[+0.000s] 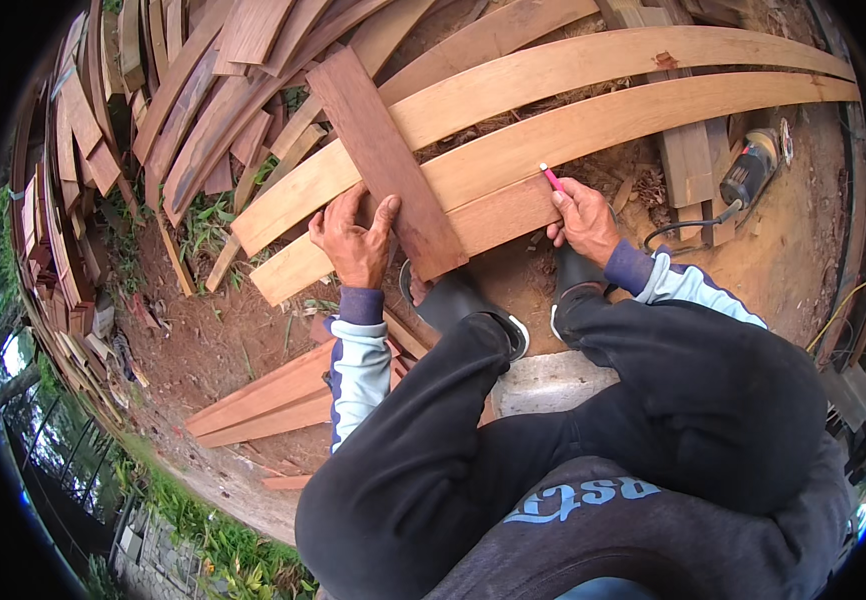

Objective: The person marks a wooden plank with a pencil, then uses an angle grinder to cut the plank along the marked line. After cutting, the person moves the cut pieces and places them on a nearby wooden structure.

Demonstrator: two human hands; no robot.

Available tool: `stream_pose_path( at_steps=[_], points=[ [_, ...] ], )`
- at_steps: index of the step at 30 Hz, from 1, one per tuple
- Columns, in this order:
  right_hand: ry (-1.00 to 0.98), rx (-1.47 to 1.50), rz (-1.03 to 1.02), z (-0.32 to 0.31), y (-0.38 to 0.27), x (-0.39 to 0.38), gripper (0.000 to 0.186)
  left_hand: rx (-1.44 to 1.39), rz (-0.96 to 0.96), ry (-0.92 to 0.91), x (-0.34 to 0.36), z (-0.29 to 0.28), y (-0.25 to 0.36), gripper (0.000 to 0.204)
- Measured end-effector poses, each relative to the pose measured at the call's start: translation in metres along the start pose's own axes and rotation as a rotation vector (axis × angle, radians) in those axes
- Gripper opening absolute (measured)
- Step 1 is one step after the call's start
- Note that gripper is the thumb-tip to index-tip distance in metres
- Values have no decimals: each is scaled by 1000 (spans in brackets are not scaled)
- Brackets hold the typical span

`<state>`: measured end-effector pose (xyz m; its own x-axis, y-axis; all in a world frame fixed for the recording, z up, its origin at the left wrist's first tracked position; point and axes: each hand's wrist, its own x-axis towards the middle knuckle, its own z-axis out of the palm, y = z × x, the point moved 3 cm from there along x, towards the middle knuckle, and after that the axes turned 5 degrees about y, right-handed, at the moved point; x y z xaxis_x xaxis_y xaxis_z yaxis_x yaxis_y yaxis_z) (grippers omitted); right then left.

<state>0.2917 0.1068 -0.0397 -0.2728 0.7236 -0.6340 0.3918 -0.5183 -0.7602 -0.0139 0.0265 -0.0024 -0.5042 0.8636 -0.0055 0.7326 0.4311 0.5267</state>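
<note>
In the head view, the dark reddish board [385, 160] lies crosswise over two long pale planks; the left hand [356, 240], loosely spread, rests at its edge, thumb on top, while the right hand [585, 222] pinches a pink marking stick [552, 179] beside a short reddish board [503, 217]. Light thumb pressure could let the crosspiece skew, spoiling any line. The wood looks flat, straight-grained and matte, the lower pale plank [593, 130] smoother than the rough offcuts [208, 130]

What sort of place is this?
Probably an outdoor woodworking yard: piled boards, bare dirt underfoot with green plants at the edge, and a corded power tool lying to the right.
</note>
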Motion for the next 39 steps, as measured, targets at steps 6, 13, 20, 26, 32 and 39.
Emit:
stream_pose_path(
  at_steps=[6,13,20,26,32,39],
  points=[
    [47,-28,-18,-1,-7,-6,24,28,15,-6,0,1,-3,50],
    [56,-17,-32,-2,-5,-1,24,-33,10,-49,5,6,-8,49],
    [35,-20,-30,-3,-4,2,26,-117,-35,-100,7,6,-9,45],
    [35,-36,-67,-1,-12,-3,26,-185,-93,-82,5,3,-10,44],
    [17,-16,-40,-2,-9,0,25,-174,-130,-153,10,3,-8,41],
    [8,-26,-3,-2,-13,2,25,-150,-95,-248,17,0,0,41]
  ],
)
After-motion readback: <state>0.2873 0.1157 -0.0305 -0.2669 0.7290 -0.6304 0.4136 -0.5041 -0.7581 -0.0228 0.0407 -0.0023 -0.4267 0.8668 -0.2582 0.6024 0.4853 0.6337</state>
